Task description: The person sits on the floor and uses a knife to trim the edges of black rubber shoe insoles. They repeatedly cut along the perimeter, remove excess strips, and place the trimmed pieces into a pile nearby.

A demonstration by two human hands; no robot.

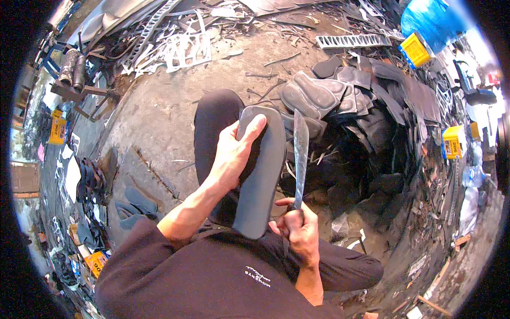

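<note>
My left hand point(236, 151) grips a dark grey shoe sole point(260, 181) by its upper left side, thumb pressed on the flat face and the other fingers hidden behind. The sole stands tilted over my lap, its lower end near my belly. In my right hand point(298, 226) is a long knife point(300, 154), fingers wrapped around the handle. Its blade points away from me, just right of the sole and apart from it. Past the blade lies a heap of moulded grey sole sheets point(319, 95).
White cut-out scrap frames point(186, 50) lie at the far left, and a metal stand point(79, 90) is left of them. Dark offcuts point(382, 154) pile up on the right. Yellow boxes point(454, 142) and a blue bag point(430, 24) stand beyond. Grey sole pieces point(135, 207) lie by my left elbow.
</note>
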